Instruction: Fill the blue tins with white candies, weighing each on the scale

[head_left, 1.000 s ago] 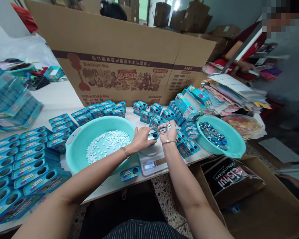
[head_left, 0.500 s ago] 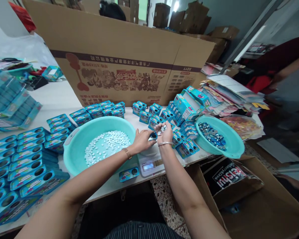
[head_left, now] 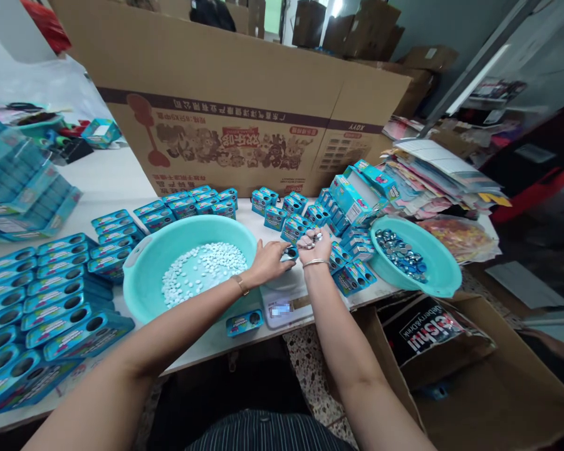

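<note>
My left hand (head_left: 269, 260) is closed on a small blue tin (head_left: 291, 252) that rests on a white scale (head_left: 284, 299). My right hand (head_left: 316, 245) is curled into a fist just right of the tin, with white tablets showing between its fingers. Left of my hands stands a teal basin (head_left: 145, 275) that holds a spread of white tablets (head_left: 202, 271). Another blue tin (head_left: 245, 322) lies on the table in front of the scale.
Rows of blue tins (head_left: 42, 300) cover the left side, more (head_left: 282, 210) stand behind the scale. A second teal basin (head_left: 444, 279) at right holds round lids. A big cardboard box (head_left: 244, 106) blocks the back; open cartons (head_left: 474, 376) stand on the floor at right.
My right hand has closed from a cupped palm of tablets into a fist over the tin. The left hand stays on the tin. A person at right has moved out of view.
</note>
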Available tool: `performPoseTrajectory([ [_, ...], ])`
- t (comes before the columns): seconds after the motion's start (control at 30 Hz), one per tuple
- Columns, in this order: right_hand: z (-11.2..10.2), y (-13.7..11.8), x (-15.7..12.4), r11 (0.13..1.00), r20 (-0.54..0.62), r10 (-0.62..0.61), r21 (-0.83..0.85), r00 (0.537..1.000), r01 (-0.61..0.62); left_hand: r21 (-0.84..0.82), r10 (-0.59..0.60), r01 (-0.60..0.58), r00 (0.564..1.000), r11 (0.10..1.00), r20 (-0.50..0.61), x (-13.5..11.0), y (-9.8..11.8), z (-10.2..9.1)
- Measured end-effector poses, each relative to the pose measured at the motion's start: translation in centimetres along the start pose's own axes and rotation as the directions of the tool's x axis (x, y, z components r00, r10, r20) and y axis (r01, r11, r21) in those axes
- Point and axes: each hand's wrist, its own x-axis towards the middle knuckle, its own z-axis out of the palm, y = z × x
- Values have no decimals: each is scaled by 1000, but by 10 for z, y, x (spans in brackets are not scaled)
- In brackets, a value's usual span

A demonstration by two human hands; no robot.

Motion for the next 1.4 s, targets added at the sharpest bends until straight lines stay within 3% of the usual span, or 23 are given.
performPoseTrajectory([
  [0.13, -9, -20, 2, 1000, 60, 3, 29, 998, -5, -1, -4, 4, 1000, 1000, -11, -5, -4, -5],
  [0.37, -14, -38, -3, 989, 6, 22, 146, 1000, -23, 70, 73, -66, 992, 995, -102, -23, -15, -21],
  [0.57, -10, -28, -4, 990, 18, 57, 131, 998, -59, 249, 222, -191, 969, 949, -105, -37, -12, -28],
  [0.73, -9, -18, -2, 992, 60, 79, 91, 995, -85, 349, 251, -208, 965, 914, -81, -39, -9, -25],
  [1.0, -9, -18, -2, 992, 58, 69, 105, 996, -74, 363, 275, -235, 959, 902, -63, -43, -7, -23],
  [1.2, 2, -11, -5, 993, 21, 79, 92, 997, -80, 382, 273, -250, 962, 890, -8, -36, 1, -11],
  [1.4, 7, 2, -8, 1000, -35, 3, -26, 999, -4, 301, 306, -302, 951, 905, 34, -28, 3, -5],
])
